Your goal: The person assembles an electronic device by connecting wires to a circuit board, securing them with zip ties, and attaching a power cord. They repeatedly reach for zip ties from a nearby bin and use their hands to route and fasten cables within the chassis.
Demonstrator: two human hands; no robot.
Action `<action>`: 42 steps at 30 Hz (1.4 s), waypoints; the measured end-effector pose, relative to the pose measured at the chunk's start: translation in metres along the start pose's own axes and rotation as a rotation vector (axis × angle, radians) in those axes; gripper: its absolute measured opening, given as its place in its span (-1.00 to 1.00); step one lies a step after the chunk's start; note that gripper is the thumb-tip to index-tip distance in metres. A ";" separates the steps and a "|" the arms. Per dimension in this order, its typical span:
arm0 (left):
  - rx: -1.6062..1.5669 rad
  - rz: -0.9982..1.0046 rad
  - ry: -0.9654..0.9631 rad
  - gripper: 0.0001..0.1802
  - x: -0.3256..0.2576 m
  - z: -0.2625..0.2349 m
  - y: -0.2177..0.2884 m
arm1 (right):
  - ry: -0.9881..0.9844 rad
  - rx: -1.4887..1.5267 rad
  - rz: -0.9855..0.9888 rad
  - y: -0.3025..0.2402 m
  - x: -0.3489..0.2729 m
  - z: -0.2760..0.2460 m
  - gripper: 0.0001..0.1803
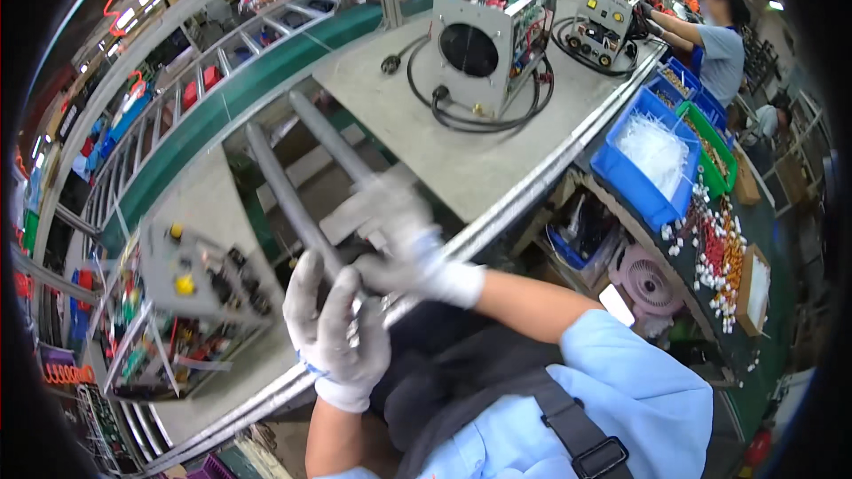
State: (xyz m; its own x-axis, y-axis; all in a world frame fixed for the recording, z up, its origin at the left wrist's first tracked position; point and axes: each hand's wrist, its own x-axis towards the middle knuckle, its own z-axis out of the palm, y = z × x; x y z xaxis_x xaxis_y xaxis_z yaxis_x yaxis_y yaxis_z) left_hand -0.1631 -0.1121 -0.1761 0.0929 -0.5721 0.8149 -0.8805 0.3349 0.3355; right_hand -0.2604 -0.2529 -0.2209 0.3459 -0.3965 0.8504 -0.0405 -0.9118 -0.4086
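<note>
Both my hands wear pale work gloves and are close together at the bench's front edge. My left hand (342, 328) is raised with its fingers curled, and small shiny bits show in its palm, too small to name. Just beyond it, my right hand (390, 222) is smeared by motion, so its fingers and any held thing are unclear. It passes over the gap in the bench, where two grey rollers (288, 195) lie. To the left stands an open machine unit (200, 275) with a grey panel, yellow and black fittings and bare wiring.
A boxy unit with a round fan opening (469, 51) and black cable stands on the grey bench (373, 80). Farther back a person (721, 40) handles another unit (602, 25). At right are a blue bin (612, 160), a green bin (723, 173), loose small parts and a pink fan (648, 278).
</note>
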 end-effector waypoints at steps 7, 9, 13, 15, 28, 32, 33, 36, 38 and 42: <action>-0.177 -0.134 -0.330 -0.65 0.030 0.095 -0.030 | 0.160 -0.271 0.840 0.214 -0.004 -0.124 -0.04; -0.173 -0.078 -0.381 -0.65 0.047 0.112 -0.024 | 0.193 -0.363 0.774 0.229 -0.013 -0.103 0.13; -0.145 -0.080 -0.393 -0.57 0.070 0.126 -0.022 | -0.011 -0.517 0.953 0.193 -0.006 -0.064 0.18; -0.134 -0.031 -0.348 -0.42 0.083 0.140 -0.034 | -0.058 -0.377 0.893 0.171 -0.009 -0.058 0.19; 0.505 0.213 -0.319 -0.47 0.222 0.121 -0.035 | -0.412 -0.114 0.204 0.166 -0.017 -0.093 -0.55; 0.687 0.034 -0.452 -0.49 0.225 0.149 -0.047 | -0.621 -0.118 -0.113 0.145 -0.001 -0.058 -0.54; 0.713 -0.049 -0.479 -0.47 0.229 0.146 -0.058 | -0.646 -0.114 -0.193 0.137 -0.001 -0.043 -0.54; 0.583 -0.192 -0.439 -0.48 0.227 0.124 -0.085 | -0.677 -0.190 -0.207 0.115 -0.003 -0.005 -0.59; 0.556 -0.180 -0.443 -0.50 0.223 0.102 -0.094 | -0.716 -0.258 -0.226 0.100 -0.005 0.014 -0.61; 0.629 -0.223 -0.360 -0.50 0.217 0.041 -0.122 | -0.925 -0.373 -0.340 0.057 -0.008 0.021 -0.60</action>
State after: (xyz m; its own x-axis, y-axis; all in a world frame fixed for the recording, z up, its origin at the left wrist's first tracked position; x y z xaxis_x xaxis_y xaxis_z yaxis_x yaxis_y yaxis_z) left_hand -0.0542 -0.3078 -0.0593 0.2372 -0.8214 0.5187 -0.9679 -0.2456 0.0537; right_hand -0.2459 -0.2991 -0.2580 0.9673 -0.0210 0.2527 -0.0388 -0.9971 0.0656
